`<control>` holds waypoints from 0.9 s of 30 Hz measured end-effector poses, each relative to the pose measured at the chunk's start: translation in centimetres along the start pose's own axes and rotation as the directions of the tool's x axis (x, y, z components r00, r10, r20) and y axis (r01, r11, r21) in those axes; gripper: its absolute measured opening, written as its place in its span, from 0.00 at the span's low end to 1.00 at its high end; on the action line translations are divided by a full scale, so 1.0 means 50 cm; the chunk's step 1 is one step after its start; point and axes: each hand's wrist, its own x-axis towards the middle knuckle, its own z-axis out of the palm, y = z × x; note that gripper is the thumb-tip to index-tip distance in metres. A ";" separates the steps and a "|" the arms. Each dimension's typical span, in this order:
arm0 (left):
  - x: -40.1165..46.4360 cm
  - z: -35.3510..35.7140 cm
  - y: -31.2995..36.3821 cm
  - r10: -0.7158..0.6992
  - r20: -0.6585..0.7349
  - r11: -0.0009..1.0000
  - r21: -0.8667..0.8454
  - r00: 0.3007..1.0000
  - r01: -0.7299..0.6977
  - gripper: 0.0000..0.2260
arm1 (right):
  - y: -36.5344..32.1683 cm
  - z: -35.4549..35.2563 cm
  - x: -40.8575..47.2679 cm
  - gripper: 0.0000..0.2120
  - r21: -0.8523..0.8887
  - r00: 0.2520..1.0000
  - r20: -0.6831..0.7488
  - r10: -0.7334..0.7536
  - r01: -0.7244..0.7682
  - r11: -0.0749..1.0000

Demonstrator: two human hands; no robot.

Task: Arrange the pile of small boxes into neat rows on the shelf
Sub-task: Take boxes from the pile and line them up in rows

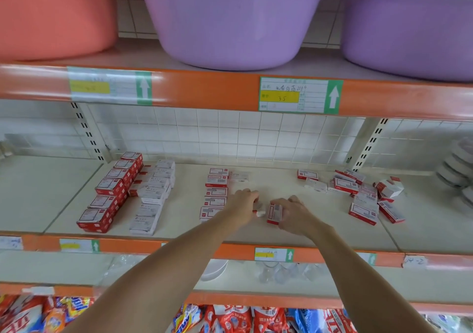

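**Boxes on middle shelf: two rows set, third under way, pile at right**

Boxes of the loose pile [366, 194] lie jumbled toward the right end of the shelf [320, 232], some flat, some tilted, one propped open-ended on the others. Two more boxes [311, 179] lie apart from the pile, nearer the back edge.

At the left end, a red-and-white double row [110, 194] runs from back edge to front edge, stacked. Just beside it, a white row [153, 197] runs the same way. A third row [215, 194] stands mid-shelf, label side up, with a pale box [239, 177] touching its back end on the right.

Left hand [244, 206]: fingers curled over a small box [259, 211] at the right side of the third row; only a white corner and a red edge of it show. Right hand [294, 213]: fingers curled round a red-and-white box [274, 213], held on edge, lower edge on or just above the shelf surface; cannot tell which. The two hands are near each other, not touching.

Above: purple basins [235, 25] and a pink basin [56, 15] on the upper shelf, with a price label [294, 95] on its orange front edge.
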 end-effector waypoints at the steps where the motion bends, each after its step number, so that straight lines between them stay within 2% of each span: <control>1: 0.001 0.001 0.000 0.003 0.001 1.000 0.008 1.000 -0.003 0.13 | 0.000 0.001 -0.002 0.33 -0.034 1.000 0.014 -0.006 0.006 0.999; 3: 0.002 -0.001 0.001 0.008 0.013 1.000 0.030 1.000 -0.008 0.13 | 0.005 0.009 -0.002 0.38 -0.057 1.000 0.005 -0.029 0.029 0.998; 8: -0.001 -0.006 0.005 0.025 0.022 0.998 0.057 0.999 -0.026 0.13 | -0.001 0.029 0.000 0.33 0.021 0.987 -0.152 -0.044 0.048 0.999; 13: -0.004 -0.009 0.008 0.022 0.030 0.998 0.066 0.999 -0.024 0.12 | -0.017 0.037 -0.002 0.31 0.093 0.985 -0.173 -0.018 0.034 0.995; 17: -0.008 -0.012 0.010 0.017 0.017 0.997 0.069 1.000 -0.018 0.08 | -0.024 0.039 -0.005 0.37 0.106 0.985 -0.172 0.005 0.014 0.994; 22: -0.009 -0.010 0.012 0.014 0.027 0.997 0.073 1.000 -0.016 0.11 | -0.016 0.041 -0.001 0.36 0.148 0.980 -0.199 0.003 0.027 0.989; 27: -0.010 -0.019 0.008 0.030 0.018 0.997 0.066 0.999 -0.031 0.11 | -0.009 0.037 0.004 0.35 0.156 0.987 -0.159 -0.031 0.057 0.986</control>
